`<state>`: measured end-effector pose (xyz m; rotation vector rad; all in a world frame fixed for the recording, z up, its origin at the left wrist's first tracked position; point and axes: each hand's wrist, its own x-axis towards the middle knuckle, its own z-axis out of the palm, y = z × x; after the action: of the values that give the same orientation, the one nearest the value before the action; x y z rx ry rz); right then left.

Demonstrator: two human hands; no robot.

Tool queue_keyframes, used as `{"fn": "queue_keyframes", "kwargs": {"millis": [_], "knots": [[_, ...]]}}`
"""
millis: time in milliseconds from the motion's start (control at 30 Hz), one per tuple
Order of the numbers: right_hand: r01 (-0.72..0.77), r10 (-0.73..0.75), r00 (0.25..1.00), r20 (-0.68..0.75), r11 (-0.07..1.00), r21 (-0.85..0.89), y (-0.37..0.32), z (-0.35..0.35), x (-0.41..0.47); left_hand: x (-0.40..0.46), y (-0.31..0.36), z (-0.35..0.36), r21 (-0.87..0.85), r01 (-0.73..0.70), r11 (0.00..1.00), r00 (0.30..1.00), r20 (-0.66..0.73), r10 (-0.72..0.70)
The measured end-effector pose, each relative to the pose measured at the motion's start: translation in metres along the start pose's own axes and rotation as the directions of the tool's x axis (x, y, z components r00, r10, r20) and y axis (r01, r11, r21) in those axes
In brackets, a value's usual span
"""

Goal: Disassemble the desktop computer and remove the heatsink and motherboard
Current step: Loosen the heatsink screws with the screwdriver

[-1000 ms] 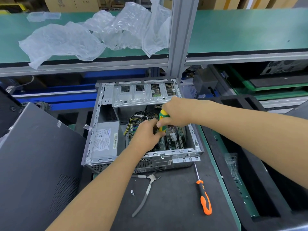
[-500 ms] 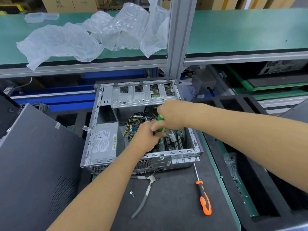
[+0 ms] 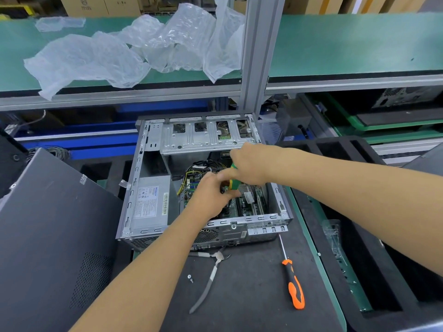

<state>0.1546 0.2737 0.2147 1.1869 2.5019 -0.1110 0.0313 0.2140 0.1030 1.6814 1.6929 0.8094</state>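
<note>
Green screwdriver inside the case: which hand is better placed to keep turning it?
The right hand: it grips the green screwdriver handle from above. The left hand only steadies it lower down.

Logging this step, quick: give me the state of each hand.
Left hand: inside the case, fingers curled near the screwdriver shaft; a grip cannot be told.
Right hand: closed, holding the screwdriver's green handle.

- I see green-and-yellow screwdriver handle [image 3: 232, 184] between the fingers
- green motherboard [image 3: 249, 203] under them
- silver case [image 3: 153, 140]
- orange-black screwdriver [image 3: 296, 292] nearer me
- green shelf mat [image 3: 347, 44] beyond
</note>
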Motion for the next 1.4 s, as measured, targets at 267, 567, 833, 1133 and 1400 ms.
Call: {"fn": "queue_keyframes", "kwargs": {"millis": [267,567,833,1133,1400], "knots": [[0.22,-0.217,0.975,0.042,0.971,-0.094,-0.01,0.003,0.0,0.001,-0.002,0.001,0.016,0.009,1.0,0.999,-0.051,-0.008],[0.072,-0.07,0.997,0.019,0.99,-0.125,-0.003,-0.007,-0.001,0.001,-0.002,0.002,0.058,-0.039,0.998,0.999,0.032,0.038],[0.267,-0.266,0.963,0.029,0.95,-0.159,-0.012,-0.001,-0.003,0.003,-0.006,0.002,0.058,-0.01,0.998,1.0,-0.029,0.011],[0.064,-0.067,0.997,-0.024,0.992,-0.105,-0.006,-0.007,-0.004,0.002,-0.009,0.004,0.04,-0.017,0.999,1.0,-0.022,0.018],[0.242,-0.252,0.967,-0.03,0.953,-0.183,-0.002,0.0,0.001,0.002,-0.006,0.0,-0.001,-0.061,0.998,0.998,-0.024,0.061]]}}
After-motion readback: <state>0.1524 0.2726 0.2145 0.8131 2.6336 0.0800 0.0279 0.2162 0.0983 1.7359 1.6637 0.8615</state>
